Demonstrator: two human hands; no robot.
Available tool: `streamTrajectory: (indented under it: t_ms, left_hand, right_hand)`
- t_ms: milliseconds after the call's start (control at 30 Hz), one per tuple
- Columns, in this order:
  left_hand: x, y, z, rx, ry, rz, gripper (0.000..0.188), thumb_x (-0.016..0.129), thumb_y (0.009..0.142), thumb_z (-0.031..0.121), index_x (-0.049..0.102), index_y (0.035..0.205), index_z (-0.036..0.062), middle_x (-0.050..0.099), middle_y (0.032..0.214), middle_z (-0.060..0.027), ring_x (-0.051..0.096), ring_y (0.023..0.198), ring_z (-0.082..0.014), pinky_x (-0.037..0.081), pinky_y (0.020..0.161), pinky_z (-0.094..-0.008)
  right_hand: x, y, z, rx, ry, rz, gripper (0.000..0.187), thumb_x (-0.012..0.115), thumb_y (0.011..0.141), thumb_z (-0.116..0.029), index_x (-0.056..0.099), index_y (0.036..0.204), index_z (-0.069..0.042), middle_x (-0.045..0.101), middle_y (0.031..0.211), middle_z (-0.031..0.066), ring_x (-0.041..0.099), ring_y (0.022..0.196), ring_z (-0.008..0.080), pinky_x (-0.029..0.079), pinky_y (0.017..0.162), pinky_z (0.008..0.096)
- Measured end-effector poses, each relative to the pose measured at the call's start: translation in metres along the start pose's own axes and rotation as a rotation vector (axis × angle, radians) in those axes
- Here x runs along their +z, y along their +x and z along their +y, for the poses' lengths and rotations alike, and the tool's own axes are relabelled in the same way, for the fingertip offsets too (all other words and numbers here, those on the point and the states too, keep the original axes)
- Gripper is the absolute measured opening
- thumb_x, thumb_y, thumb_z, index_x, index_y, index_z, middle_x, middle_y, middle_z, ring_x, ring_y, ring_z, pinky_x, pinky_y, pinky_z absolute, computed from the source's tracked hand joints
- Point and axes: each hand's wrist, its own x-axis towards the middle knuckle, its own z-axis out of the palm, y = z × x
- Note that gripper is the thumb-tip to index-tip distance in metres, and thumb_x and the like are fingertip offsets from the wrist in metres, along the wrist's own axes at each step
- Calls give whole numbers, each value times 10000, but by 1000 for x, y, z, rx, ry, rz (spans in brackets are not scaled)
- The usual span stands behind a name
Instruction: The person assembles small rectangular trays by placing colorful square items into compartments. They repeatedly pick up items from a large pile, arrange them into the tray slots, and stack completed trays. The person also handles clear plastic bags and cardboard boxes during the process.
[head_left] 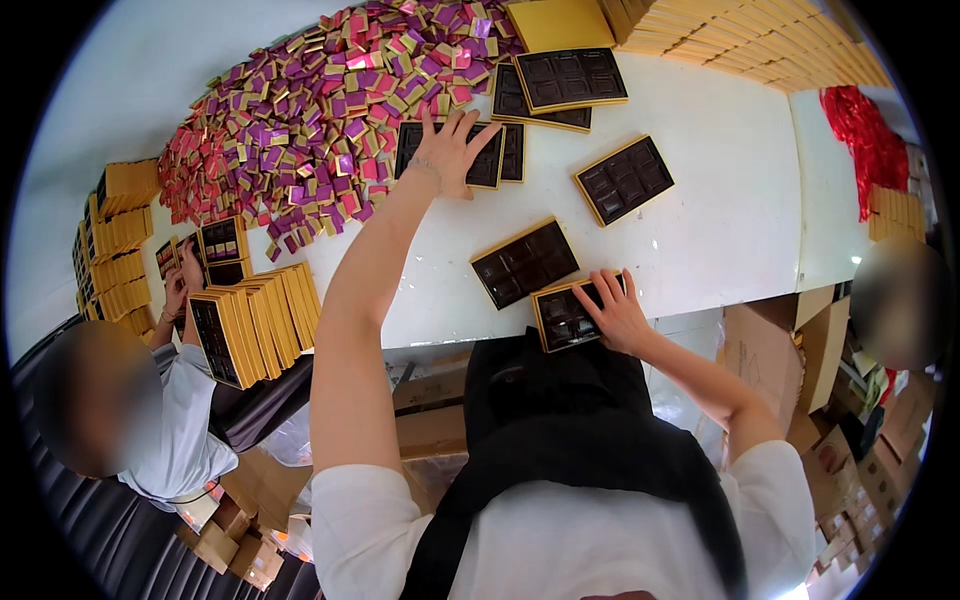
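My left hand (445, 155) reaches far over the table, its fingers spread over a gold-edged box with a black compartment tray (487, 166); another such box shows from beneath it. At the table's near edge my right hand (622, 318) grips the right side of a similar box (562, 320), thumb and fingers on its rim. This box sits partly over the table edge, and its visible compartments look empty. Just beyond it lies another black-tray box (525, 262). A further one (624, 180) rests tilted to the right.
A heap of small purple, pink and gold wrapped pieces (330, 120) covers the far left. More tray boxes (572, 80) are stacked beyond my left hand. Gold boxes (750, 40) line the back right. At left, a co-worker's hands (183, 275) work behind a box row (265, 320).
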Motion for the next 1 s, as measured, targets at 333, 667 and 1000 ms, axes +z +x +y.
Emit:
streamTrajectory:
  t_ms: [333,667,1000]
  left_hand:
    - [10,-23,12,-361,-156,-62,1140,778,619,419,102,1527,281,363,1403,-202,361,1306,-358,271,1032,-645]
    - [-35,-36,30,-436,-354,348,1128,803,604,515,200,1518,246,382,1395,-200,392,1278,-367,301,1026,-589]
    - [-2,-131,210,-156,-634,143,1055,849,530,416,373,1448,206,415,1315,-140,407,1221,-344,305,989,-526]
  right_hand:
    - [20,20,-14,-114,-80,55,916,738,659,-202,322,1475,-199,413,1376,182,365,1309,344,213,1066,651]
    - [-12,147,-37,-153,69,109,1089,837,563,-499,311,1469,-202,383,1396,174,314,1334,363,205,1056,677]
    - [18,91,135,472,-89,625,669,633,855,-411,421,1422,-126,328,1471,223,241,1338,516,258,1071,617]
